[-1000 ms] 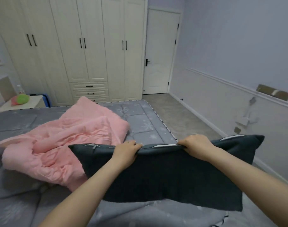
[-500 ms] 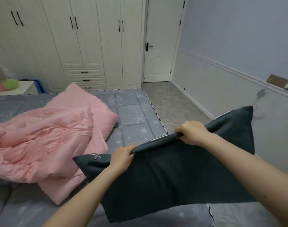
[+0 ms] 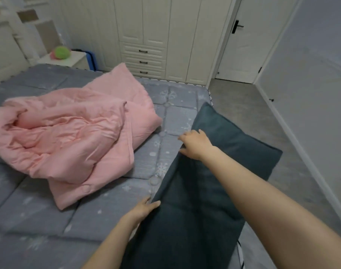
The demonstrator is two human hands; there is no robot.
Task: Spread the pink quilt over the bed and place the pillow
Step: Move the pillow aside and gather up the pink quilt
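- Your dark teal pillow [image 3: 200,191] lay lengthwise along the right side of the bed [image 3: 107,216], with its far right corner jutting past the mattress edge over the grey floor [image 3: 249,113].
- Your right hand [image 3: 195,145] rested on the pillow's left edge toward its far end, fingers loosely spread and flat on the fabric; no pinch was visible.
- Your left hand [image 3: 144,208] touched the same left edge nearer to you, fingers extended; whether they curled under the pillow could not be told.
- The pink quilt [image 3: 68,136] sat crumpled in a heap on the left half of the bed, well apart from the pillow, with a strip of bare grey mattress between them.
- Beyond the foot of the bed stood a cream wardrobe [image 3: 156,35] and a closed white door [image 3: 243,45].
- Open floor ran along the bed's right side, up to the wall.
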